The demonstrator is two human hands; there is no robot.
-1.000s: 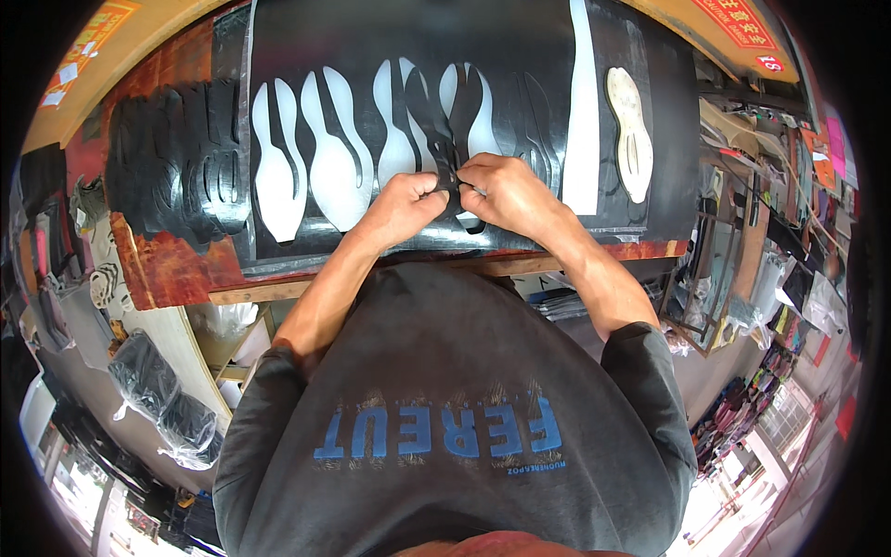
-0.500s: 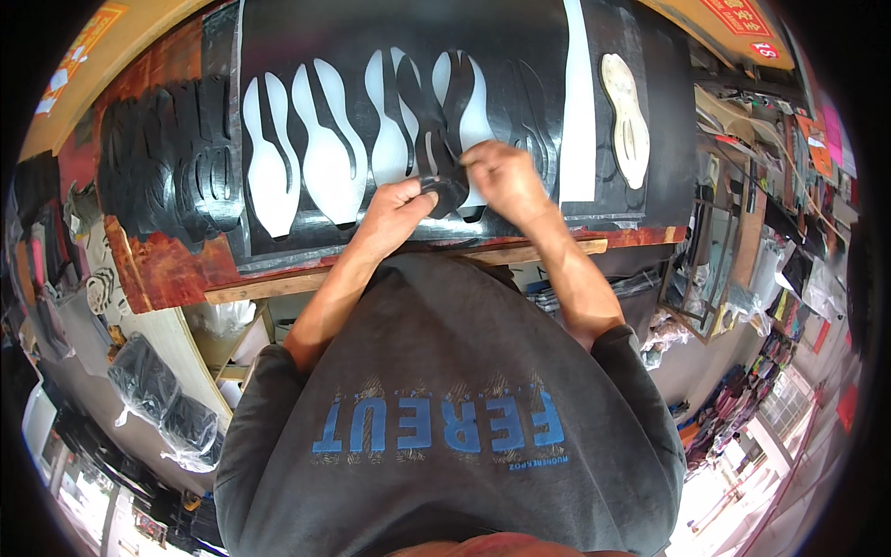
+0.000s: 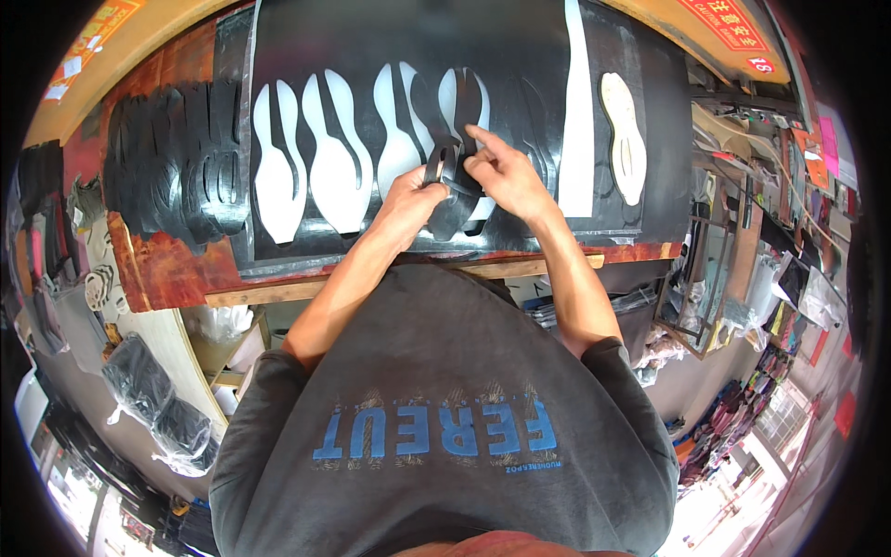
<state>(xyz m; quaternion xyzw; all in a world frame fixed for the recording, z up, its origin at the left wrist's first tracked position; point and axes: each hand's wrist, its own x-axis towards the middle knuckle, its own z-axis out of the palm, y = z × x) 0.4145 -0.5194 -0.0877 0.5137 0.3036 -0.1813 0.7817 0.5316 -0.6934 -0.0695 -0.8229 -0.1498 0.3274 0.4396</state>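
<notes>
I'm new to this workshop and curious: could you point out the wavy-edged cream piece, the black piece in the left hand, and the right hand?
Wavy-edged cream piece [image 3: 622,137]: head view, its middle.
Black piece [image 3: 450,216]: head view, its lower part.
Right hand [image 3: 510,185]: head view, back of the hand.

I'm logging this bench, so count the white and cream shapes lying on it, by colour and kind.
White sole shapes, some partly covered: 4
White long strip: 1
Cream sole-shaped piece: 1
Total: 6
</notes>
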